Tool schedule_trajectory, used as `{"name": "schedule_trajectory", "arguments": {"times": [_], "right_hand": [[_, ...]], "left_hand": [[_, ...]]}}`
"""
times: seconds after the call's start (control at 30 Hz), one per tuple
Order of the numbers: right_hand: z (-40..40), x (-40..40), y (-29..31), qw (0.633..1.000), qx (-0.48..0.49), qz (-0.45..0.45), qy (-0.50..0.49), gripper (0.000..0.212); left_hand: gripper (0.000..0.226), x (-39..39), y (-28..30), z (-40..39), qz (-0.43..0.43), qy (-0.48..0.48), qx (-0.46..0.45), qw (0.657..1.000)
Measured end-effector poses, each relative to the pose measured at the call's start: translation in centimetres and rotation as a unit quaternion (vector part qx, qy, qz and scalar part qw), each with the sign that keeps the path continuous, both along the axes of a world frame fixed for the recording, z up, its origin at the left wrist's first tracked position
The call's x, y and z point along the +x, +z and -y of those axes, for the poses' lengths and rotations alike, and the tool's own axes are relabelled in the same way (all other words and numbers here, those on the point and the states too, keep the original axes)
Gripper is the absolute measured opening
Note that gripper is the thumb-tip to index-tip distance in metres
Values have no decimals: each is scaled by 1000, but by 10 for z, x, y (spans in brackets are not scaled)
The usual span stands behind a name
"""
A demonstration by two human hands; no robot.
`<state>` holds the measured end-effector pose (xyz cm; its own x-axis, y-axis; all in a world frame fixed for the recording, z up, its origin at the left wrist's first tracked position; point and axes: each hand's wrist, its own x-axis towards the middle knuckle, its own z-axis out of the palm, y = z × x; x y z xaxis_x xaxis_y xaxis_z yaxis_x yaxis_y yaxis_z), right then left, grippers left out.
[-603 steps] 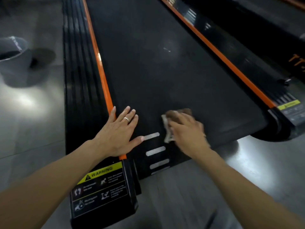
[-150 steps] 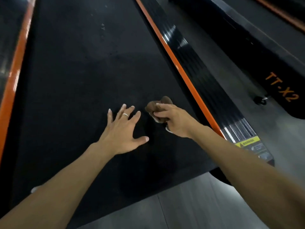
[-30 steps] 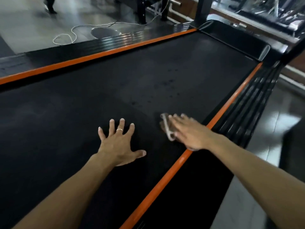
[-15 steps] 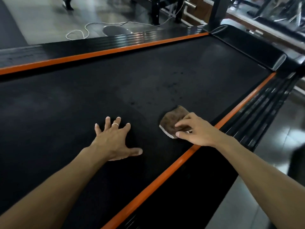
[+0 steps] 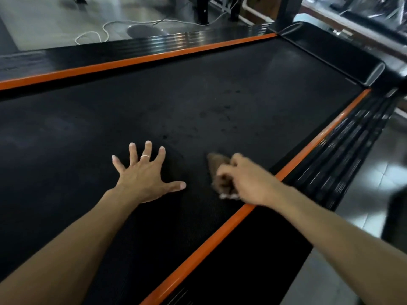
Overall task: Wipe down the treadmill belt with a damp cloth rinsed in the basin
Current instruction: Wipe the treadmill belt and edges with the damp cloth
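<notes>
The black treadmill belt (image 5: pixel 198 102) fills the view, with dark wet spots near its middle. My left hand (image 5: pixel 144 175) lies flat on the belt, fingers spread, a ring on one finger. To its right my right hand (image 5: pixel 244 179) grips a brown cloth (image 5: pixel 217 164) and presses it on the belt close to the orange side strip (image 5: pixel 304 155). The hand and cloth are blurred by motion. The basin is out of view.
Black ribbed side rails (image 5: pixel 343 159) run outside the orange strips on both sides. The motor cover (image 5: pixel 334 53) closes the belt's far right end. A white cable (image 5: pixel 97 34) lies on the grey floor beyond the far rail.
My right hand has curled round the cloth and dragged it a little toward me along the belt. My left hand has stayed planted with fingers spread wider.
</notes>
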<state>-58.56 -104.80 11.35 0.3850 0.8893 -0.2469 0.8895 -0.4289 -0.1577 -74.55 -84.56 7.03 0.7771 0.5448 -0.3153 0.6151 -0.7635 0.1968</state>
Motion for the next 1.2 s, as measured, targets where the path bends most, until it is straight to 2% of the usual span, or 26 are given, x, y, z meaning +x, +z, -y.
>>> {"name": "schedule_trajectory", "arguments": {"times": [0.1,0.13,0.2,0.33,0.43,0.6,0.73,0.87,0.97,1.07,1.13,1.2], "right_hand": [[8,54,6,981,12,57,-185,33],[7,59,5,974,13,62,-216,32],[-2,38,-4,979,28,58,-194,30],[-13,-34,-14,994,72,-26,-80,21],[-6,-24,-8,998,55,-4,-38,20],[3,33,-1,978,92,89,-165,16],[-16,17,-18,968,148,54,-196,14],[-43,0,-31,930,225,32,-289,12],[-71,-32,-35,949,257,28,-179,11],[-67,-29,-35,969,225,68,-74,13],[-54,-3,-34,967,207,118,-88,13],[-44,27,-33,955,194,147,-172,14]], "left_hand": [[117,1,0,0,6,4,-3,1000],[117,1,1,0,8,4,-3,1000],[117,1,0,0,10,2,-1,1000],[118,0,1,0,10,-2,3,1000],[118,0,1,0,6,-3,3,1000],[118,-1,0,1,6,-2,2,1000],[117,-1,-2,3,7,2,5,1000],[117,2,-2,3,5,1,7,1000],[115,-1,-1,1,8,-7,8,1000],[115,-9,1,-6,5,-21,37,999],[116,-16,2,-12,9,-2,51,999],[119,-19,2,-20,14,24,50,998]]}}
